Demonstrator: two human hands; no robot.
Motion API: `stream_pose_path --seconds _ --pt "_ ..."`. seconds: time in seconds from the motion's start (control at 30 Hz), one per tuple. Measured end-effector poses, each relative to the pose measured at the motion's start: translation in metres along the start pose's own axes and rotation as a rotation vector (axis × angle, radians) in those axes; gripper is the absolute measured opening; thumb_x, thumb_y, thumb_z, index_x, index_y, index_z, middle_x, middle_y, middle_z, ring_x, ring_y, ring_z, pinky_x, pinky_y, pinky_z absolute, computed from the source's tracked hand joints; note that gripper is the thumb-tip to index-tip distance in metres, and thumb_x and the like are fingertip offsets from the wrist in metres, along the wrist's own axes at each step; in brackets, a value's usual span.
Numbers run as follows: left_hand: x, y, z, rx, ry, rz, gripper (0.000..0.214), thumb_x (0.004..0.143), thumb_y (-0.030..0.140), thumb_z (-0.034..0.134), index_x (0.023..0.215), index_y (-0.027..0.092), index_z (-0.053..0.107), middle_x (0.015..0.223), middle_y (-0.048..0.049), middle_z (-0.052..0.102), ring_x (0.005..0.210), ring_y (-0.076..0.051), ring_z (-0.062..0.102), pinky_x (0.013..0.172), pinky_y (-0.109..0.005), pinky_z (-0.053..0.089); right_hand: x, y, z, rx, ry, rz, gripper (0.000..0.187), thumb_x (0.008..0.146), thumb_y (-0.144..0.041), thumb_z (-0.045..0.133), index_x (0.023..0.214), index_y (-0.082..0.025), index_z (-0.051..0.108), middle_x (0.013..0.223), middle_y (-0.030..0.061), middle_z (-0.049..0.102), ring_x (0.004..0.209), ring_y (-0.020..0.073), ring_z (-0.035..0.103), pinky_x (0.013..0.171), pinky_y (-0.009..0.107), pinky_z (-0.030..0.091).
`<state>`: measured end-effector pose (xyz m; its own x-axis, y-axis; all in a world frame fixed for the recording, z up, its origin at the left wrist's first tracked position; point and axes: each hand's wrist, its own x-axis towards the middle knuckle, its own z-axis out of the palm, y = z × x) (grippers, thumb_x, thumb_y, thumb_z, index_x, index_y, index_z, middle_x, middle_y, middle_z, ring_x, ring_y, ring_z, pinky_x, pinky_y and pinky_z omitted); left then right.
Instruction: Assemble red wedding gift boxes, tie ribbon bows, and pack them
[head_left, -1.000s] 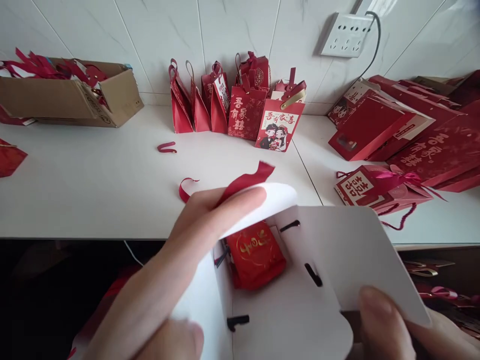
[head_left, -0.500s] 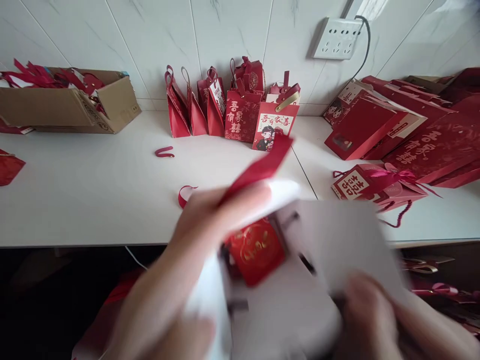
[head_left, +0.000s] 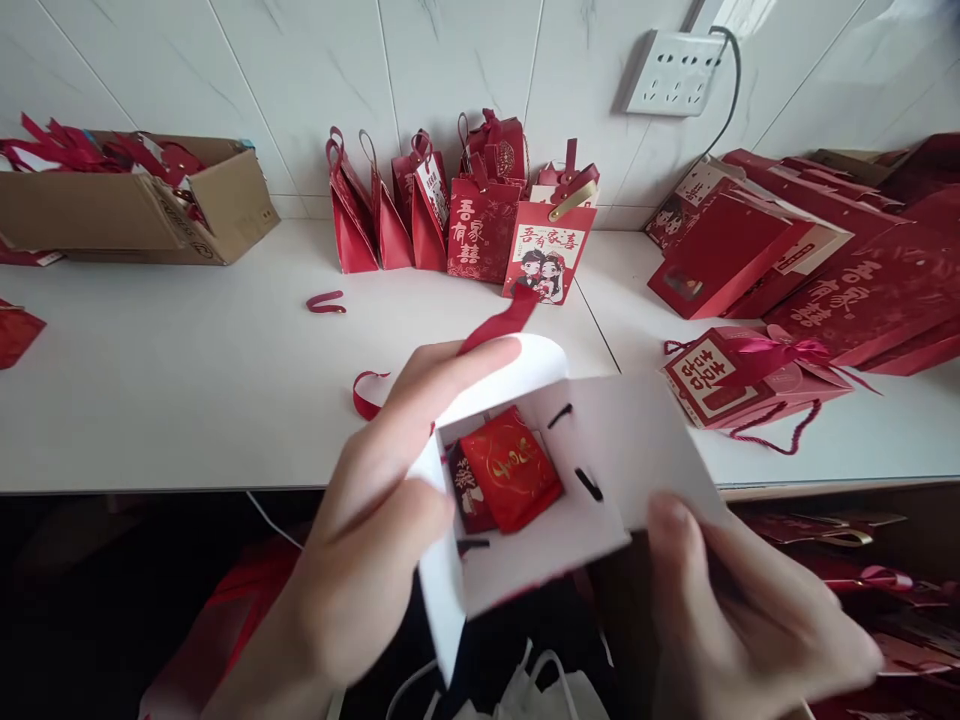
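Between fingers (head_left: 673, 525), the box (head_left: 544, 560) opens upward, long axis unclear.

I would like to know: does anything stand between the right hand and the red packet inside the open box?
Yes: the side wall of the open box and the flap held by the right hand lie between that hand and the red packet. Seen from above, nothing visible covers the packet.

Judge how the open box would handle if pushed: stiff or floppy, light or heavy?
The box is probably light: its walls look thin. They stand straight, so likely hold shape, though the splayed flaps may swing. The red packet might slide, with room beside it.
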<state>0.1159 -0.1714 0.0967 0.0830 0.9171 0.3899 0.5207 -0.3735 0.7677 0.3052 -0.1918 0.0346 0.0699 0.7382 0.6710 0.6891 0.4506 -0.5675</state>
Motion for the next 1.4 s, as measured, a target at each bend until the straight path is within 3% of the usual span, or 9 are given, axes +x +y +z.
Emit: stream_pose_path --seconds 0.13,0.27,0.47,0.6,0.8,0.97,1.17,1.27,1.4 --pt "0.006 -0.028 0.015 -0.144 0.047 -0.011 0.052 0.082 0.012 0.036 0.132 0.020 0.049 0.133 -0.0039 0.051 0.124 -0.022 0.049 0.099 -0.031 0.049 0.016 0.013 0.031 0.239 -0.098 0.150 0.029 0.093 -0.026 0.051 0.119 -0.022 0.062 0.103 0.0059 0.070 0.086 0.0183 0.068 0.076 0.028 0.057" --pt "-0.006 -0.038 0.026 -0.004 0.101 0.046 0.042 0.092 0.022 0.038 0.134 0.020 0.045 0.131 -0.0077 0.048 0.123 -0.022 0.047 0.101 -0.034 0.045 0.019 0.020 0.045 0.546 -0.258 0.196 0.056 0.091 -0.035 0.054 0.142 -0.033 0.032 0.145 0.0068 0.040 0.131 0.0238 0.043 0.106 0.044 0.042" --pt "-0.022 -0.052 0.017 0.047 0.065 0.224 0.039 0.091 0.036 0.050 0.126 0.020 0.047 0.115 -0.0083 0.055 0.106 -0.021 0.055 0.089 -0.031 0.048 0.026 0.024 0.052 0.671 -0.391 0.251 0.051 0.089 -0.026 0.056 0.135 -0.033 0.034 0.139 0.0068 0.043 0.128 0.0205 0.045 0.107 0.045 0.040" --pt "-0.021 -0.058 0.013 0.154 0.032 0.318 0.032 0.091 0.039 0.050 0.115 0.019 0.056 0.106 -0.0067 0.056 0.102 -0.018 0.055 0.089 -0.027 0.047 0.035 0.026 0.053 0.619 -0.414 0.225 0.039 0.088 -0.029 0.057 0.125 -0.029 0.046 0.115 0.0048 0.056 0.105 0.0172 0.058 0.096 0.038 0.050" --pt "-0.021 -0.055 0.022 0.126 0.134 0.078 0.045 0.088 0.029 0.056 0.132 0.020 0.046 0.125 -0.0081 0.051 0.121 -0.020 0.047 0.101 -0.029 0.043 0.035 0.012 0.049 0.428 -0.373 0.209 0.060 0.080 -0.037 0.067 0.131 -0.024 0.039 0.113 0.0083 0.057 0.104 0.0221 0.058 0.087 0.039 0.053" --pt "-0.014 -0.047 0.027 -0.060 0.132 -0.064 0.042 0.090 0.034 0.050 0.130 0.021 0.049 0.130 -0.0064 0.051 0.125 -0.021 0.046 0.100 -0.029 0.046 0.038 0.003 0.048 0.344 -0.348 0.260 0.022 0.089 -0.034 0.052 0.107 -0.022 0.056 0.100 0.0064 0.064 0.090 0.0195 0.064 0.077 0.036 0.056" --pt "-0.004 -0.039 0.026 -0.287 0.059 -0.231 0.049 0.080 0.023 0.053 0.129 0.023 0.052 0.132 -0.0040 0.053 0.123 -0.025 0.050 0.101 -0.034 0.047 0.051 -0.017 0.047 0.166 -0.563 0.223 0.083 0.076 -0.043 0.064 0.142 -0.019 0.019 0.126 0.0185 0.051 0.097 0.0310 0.063 0.076 0.050 0.056" --pt "-0.002 -0.037 0.023 -0.311 0.065 -0.300 0.054 0.073 0.016 0.052 0.126 0.025 0.054 0.128 -0.0026 0.056 0.119 -0.026 0.054 0.102 -0.038 0.045 0.053 -0.017 0.041 0.201 -0.601 0.205 0.082 0.079 -0.032 0.058 0.145 -0.019 0.011 0.134 0.0203 0.043 0.106 0.0321 0.060 0.082 0.051 0.054" --pt "0.003 -0.043 0.021 -0.430 0.098 -0.384 0.048 0.072 0.016 0.051 0.118 0.024 0.063 0.113 -0.0030 0.065 0.112 -0.027 0.058 0.095 -0.038 0.048 0.050 -0.002 0.031 0.450 -0.476 0.264 0.066 0.082 -0.014 0.041 0.142 -0.028 0.017 0.134 0.0117 0.046 0.121 0.0251 0.052 0.091 0.044 0.051"
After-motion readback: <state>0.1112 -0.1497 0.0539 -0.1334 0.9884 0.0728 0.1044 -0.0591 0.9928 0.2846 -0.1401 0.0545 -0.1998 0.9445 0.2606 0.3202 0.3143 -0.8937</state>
